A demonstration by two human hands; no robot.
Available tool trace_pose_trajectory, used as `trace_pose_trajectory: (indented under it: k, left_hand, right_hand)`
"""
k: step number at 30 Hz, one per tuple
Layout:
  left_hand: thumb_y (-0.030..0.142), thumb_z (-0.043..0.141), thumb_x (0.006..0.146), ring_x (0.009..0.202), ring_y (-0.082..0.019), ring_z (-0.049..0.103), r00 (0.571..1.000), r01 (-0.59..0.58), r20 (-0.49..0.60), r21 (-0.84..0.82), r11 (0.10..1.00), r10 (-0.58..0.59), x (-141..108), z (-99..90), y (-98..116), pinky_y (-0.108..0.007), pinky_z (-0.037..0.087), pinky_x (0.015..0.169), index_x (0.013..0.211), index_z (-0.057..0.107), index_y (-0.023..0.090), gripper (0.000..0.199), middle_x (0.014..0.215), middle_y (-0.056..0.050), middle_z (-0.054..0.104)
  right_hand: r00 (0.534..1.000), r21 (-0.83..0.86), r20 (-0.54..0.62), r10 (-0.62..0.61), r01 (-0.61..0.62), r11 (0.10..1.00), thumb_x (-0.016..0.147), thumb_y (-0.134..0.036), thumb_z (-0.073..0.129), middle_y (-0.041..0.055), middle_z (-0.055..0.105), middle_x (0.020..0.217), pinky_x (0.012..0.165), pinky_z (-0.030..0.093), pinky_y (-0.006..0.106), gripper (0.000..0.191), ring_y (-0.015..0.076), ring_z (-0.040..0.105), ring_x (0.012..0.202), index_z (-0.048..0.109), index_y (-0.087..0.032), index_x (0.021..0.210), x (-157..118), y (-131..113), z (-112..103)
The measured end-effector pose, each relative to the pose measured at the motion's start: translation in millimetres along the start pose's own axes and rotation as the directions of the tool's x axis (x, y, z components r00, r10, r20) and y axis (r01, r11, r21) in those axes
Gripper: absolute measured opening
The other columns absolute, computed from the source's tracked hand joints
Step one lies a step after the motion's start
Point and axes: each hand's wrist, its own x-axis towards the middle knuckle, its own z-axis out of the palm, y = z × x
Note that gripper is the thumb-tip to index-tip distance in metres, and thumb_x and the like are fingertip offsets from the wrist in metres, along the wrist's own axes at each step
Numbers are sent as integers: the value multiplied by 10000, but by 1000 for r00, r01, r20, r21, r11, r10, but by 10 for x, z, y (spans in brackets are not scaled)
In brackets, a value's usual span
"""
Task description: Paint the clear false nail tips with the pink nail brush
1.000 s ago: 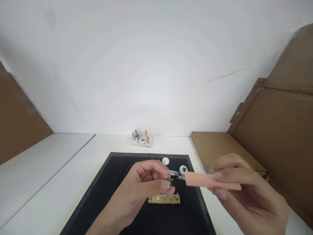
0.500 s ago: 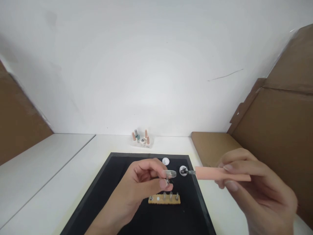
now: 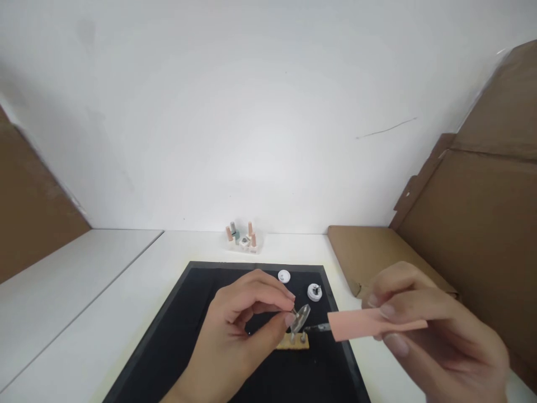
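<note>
My left hand (image 3: 239,324) pinches the short stem behind a clear false nail tip (image 3: 300,319), which is tilted with its broad face toward the right. My right hand (image 3: 444,330) grips the flat pink handle of a nail polish brush (image 3: 354,324). The dark bristle end of the brush points left and is close to the nail tip; whether they touch I cannot tell. Below the nail tip, a yellowish nail stand strip (image 3: 300,345) with small upright pegs lies partly hidden by my left hand.
On the black mat (image 3: 335,369) stand a small white open jar (image 3: 314,293) with dark contents and a white round lid (image 3: 284,276). Behind the mat is a clear tray (image 3: 257,249) of polish bottles. Cardboard (image 3: 369,252) lies at right, against a white wall.
My right hand has lowered the brush from in front of the jar to beside the nail tip. My left hand has turned the nail tip from lying sideways to a steep tilt.
</note>
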Motion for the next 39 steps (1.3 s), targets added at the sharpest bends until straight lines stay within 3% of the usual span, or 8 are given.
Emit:
trace_pose_trajectory:
  k: [8,20,30,39]
  left_hand:
    - [-81,625,711,681,-103,721,995,-100,12,54,993,100,18,15,-1,-126,592,617,780,793,217,349,762,-9,728]
    - [-78,631,720,684,-113,725,991,-129,29,61,990,128,-81,-26,-40,-142,596,599,786,783,218,340,771,-9,732]
    - [-69,621,760,728,-103,724,969,-249,55,247,937,243,-78,-21,-49,-143,575,635,809,750,207,308,821,-6,748]
    - [-95,627,751,747,-108,726,948,-319,84,295,901,308,-112,-18,-59,-147,583,653,827,739,188,315,836,-15,749]
  right_hand:
    - [999,-17,33,-7,8,1000,964,-207,576,1,578,772,532,481,247,61,124,570,675,627,-219,932,28,-25,0]
    - [1000,38,-13,16,-16,999,924,-88,582,11,577,851,534,469,262,165,136,565,747,654,-211,1010,-65,82,-50]
    - [1000,5,3,-1,1,1000,959,-176,577,-2,575,796,563,473,270,73,132,558,722,639,-215,962,-29,17,-27]
    - [1000,-18,-12,8,-9,1000,938,-166,593,4,580,788,539,473,258,76,139,551,710,645,-219,957,-29,27,-35]
